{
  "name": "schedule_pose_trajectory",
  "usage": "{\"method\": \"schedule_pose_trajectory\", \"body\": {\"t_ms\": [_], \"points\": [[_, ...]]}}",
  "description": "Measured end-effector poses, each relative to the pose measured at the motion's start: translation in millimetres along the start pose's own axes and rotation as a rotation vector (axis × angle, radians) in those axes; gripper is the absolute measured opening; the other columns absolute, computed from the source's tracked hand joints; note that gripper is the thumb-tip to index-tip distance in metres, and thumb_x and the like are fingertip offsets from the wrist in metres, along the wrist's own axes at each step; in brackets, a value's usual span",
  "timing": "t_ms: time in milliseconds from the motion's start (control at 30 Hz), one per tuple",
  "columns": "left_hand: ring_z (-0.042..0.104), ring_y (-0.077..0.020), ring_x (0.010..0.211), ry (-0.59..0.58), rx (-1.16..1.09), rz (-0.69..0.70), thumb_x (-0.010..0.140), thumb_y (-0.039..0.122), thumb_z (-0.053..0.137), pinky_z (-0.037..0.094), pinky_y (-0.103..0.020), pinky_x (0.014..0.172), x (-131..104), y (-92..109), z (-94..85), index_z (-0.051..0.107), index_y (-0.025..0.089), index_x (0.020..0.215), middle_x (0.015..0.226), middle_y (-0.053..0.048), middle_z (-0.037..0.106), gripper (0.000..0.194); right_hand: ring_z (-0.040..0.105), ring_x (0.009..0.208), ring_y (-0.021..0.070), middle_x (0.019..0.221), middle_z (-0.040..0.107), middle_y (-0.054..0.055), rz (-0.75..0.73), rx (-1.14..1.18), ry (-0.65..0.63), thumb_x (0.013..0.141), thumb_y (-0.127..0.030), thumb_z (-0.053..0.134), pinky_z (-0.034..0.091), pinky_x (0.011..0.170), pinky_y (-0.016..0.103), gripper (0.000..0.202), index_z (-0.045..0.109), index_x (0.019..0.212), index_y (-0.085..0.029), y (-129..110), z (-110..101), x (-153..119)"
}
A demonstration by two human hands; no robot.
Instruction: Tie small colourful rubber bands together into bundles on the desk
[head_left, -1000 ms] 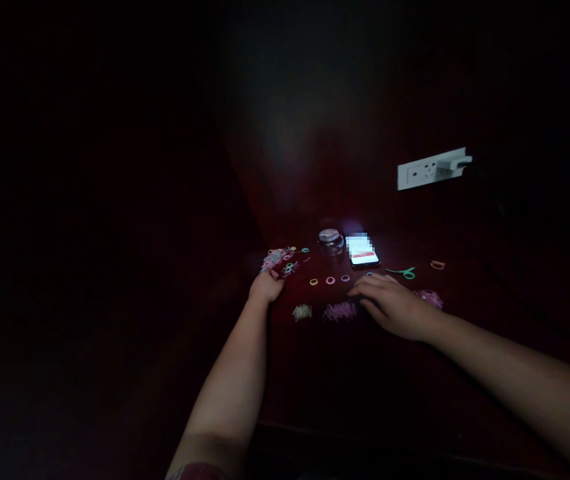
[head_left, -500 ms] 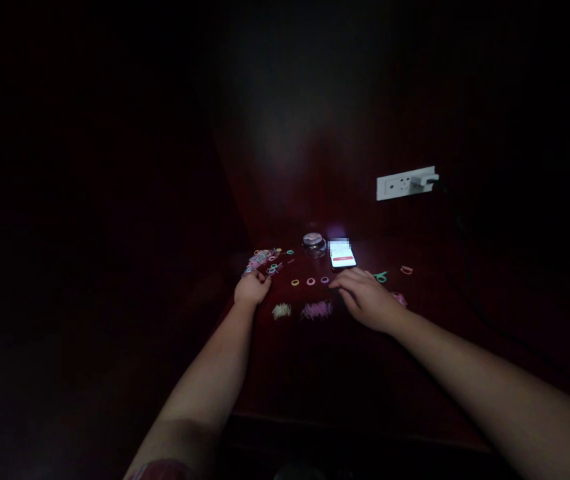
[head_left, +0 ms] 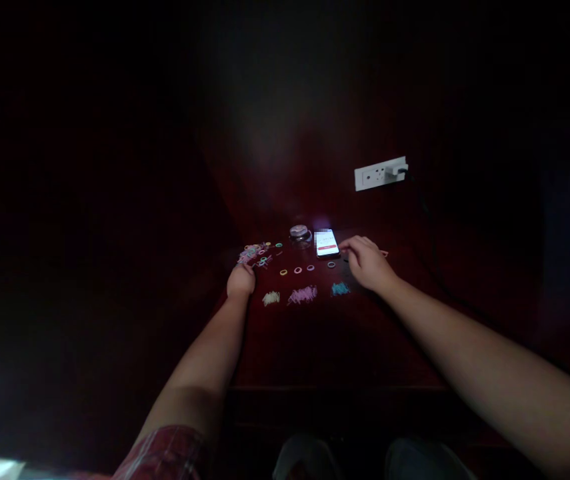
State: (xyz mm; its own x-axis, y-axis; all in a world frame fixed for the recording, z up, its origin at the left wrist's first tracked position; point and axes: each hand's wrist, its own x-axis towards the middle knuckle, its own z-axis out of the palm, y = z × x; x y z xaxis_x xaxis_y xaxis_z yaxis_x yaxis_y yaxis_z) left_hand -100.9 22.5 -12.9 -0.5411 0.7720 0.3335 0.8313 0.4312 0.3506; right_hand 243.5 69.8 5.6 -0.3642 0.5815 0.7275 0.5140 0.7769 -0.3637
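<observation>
My left hand [head_left: 241, 281] rests at the left of the dark red tabletop, fingers curled in, just in front of a mixed heap of coloured elastic bands [head_left: 252, 253]. Whatever those fingers hold is hidden. To the right of the phone [head_left: 327, 244], my right hand [head_left: 369, 264] hovers low with its index finger stretched towards the phone's edge; no object shows in it. Between the hands lie single rings: yellow [head_left: 283, 272], pink [head_left: 298, 271], purple [head_left: 311, 268] and blue-grey [head_left: 331, 265]. Nearer me are piles of yellow bands [head_left: 271, 298], purple bands [head_left: 303, 295] and teal bands [head_left: 340, 289].
A round clear jar with a lid [head_left: 299, 233] stands behind the rings, beside the lit phone. On the back wall is a white socket strip [head_left: 381, 174] with a plug and dark cable. A pink band [head_left: 384, 253] shows past my right hand. The room is very dark.
My right hand has moved away from the purple ring to the phone's right side, uncovering the blue-grey ring and teal pile. The whole view has shifted; my left hand stays by the heap.
</observation>
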Motion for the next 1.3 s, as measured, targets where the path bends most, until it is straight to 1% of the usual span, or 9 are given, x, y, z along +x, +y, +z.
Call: {"method": "schedule_pose_trajectory", "body": {"t_ms": [167,267,367,467,667,767,867,1100,1300], "points": [[0.066,-0.0248,0.095,0.075,-0.119,0.068,0.097,0.030,0.031,0.048,-0.031,0.082,-22.4,28.6,-16.5,0.055,0.015,0.107,0.104,-0.016,0.068,0.030,0.056,0.091,0.0245,0.093,0.064,0.009,-0.028,0.043,-0.027,0.086,-0.012,0.047,0.044,0.084,0.040,0.017,0.062,0.092,-0.018,-11.8,1.3,-1.9],[0.066,-0.0195,0.087,0.093,-0.200,0.228,0.098,0.033,0.031,0.047,-0.027,0.079,-41.1,72.2,-26.1,0.053,0.020,0.101,0.094,-0.008,0.069,0.025,0.056,0.091,0.0239,0.093,0.063,0.009,-0.069,0.107,-0.006,0.085,-0.013,0.050,0.046,0.082,0.038,0.014,0.060,0.093,-0.019,-17.3,0.2,-3.5],[0.063,-0.0178,0.076,0.023,-0.397,0.518,0.096,0.030,0.036,0.044,-0.027,0.071,-63.6,118.8,-31.2,0.051,0.020,0.095,0.083,-0.004,0.066,0.019,0.056,0.092,0.0234,0.095,0.061,0.009,-0.085,0.175,0.034,0.083,-0.012,0.052,0.047,0.083,0.039,0.021,0.059,0.101,-0.019,-21.7,-0.9,-3.7],[0.059,-0.0167,0.070,-0.047,-0.473,0.607,0.094,0.027,0.038,0.040,-0.026,0.066,-84.4,146.0,-27.6,0.050,0.021,0.091,0.076,-0.001,0.062,0.014,0.057,0.089,0.0217,0.094,0.060,0.007,-0.074,0.251,0.024,0.081,-0.012,0.055,0.048,0.082,0.037,0.029,0.058,0.109,-0.020,-27.0,-0.1,-4.3],[0.057,-0.0155,0.068,-0.194,-0.551,0.648,0.092,0.025,0.042,0.039,-0.026,0.065,-97.6,138.5,-9.8,0.050,0.021,0.086,0.074,0.000,0.060,0.010,0.058,0.074,0.0148,0.089,0.064,0.004,-0.028,0.417,-0.083,0.083,-0.015,0.055,0.049,0.068,0.028,0.025,0.060,0.107,-0.019,-33.4,8.5,-7.8],[0.055,-0.0143,0.064,-0.205,-0.564,0.668,0.092,0.028,0.042,0.036,-0.025,0.061,-95.2,131.5,-7.2,0.050,0.021,0.086,0.070,0.001,0.057,0.012,0.056,0.070,0.0144,0.078,0.063,0.003,-0.002,0.397,-0.080,0.085,-0.018,0.055,0.046,0.065,0.026,0.010,0.064,0.091,-0.018,-31.1,10.3,-7.8],[0.052,-0.0130,0.059,-0.215,-0.571,0.685,0.092,0.028,0.043,0.034,-0.025,0.058,-94.0,131.2,-5.8,0.050,0.021,0.084,0.066,0.003,0.054,0.012,0.056,0.069,0.0147,0.074,0.062,0.002,-0.009,0.366,-0.075,0.086,-0.020,0.055,0.045,0.064,0.027,0.009,0.063,0.081,-0.018,-28.2,8.4,-7.5],[0.049,-0.0118,0.056,-0.216,-0.594,0.672,0.089,0.025,0.046,0.031,-0.023,0.055,-92.7,132.8,-2.2,0.049,0.022,0.082,0.062,0.004,0.050,0.008,0.059,0.075,0.0170,0.079,0.065,0.004,-0.014,0.360,-0.081,0.088,-0.021,0.053,0.047,0.070,0.029,0.013,0.064,0.081,-0.018,-28.4,3.7,-7.5],[0.046,-0.0109,0.053,-0.208,-0.610,0.652,0.088,0.024,0.045,0.031,-0.023,0.053,-88.3,127.3,-1.5,0.048,0.021,0.084,0.061,0.005,0.047,0.006,0.060,0.073,0.0178,0.079,0.065,0.005,0.103,0.376,-0.024,0.089,-0.023,0.050,0.047,0.065,0.029,0.014,0.062,0.084,-0.017,-24.9,2.3,-6.0]]}}
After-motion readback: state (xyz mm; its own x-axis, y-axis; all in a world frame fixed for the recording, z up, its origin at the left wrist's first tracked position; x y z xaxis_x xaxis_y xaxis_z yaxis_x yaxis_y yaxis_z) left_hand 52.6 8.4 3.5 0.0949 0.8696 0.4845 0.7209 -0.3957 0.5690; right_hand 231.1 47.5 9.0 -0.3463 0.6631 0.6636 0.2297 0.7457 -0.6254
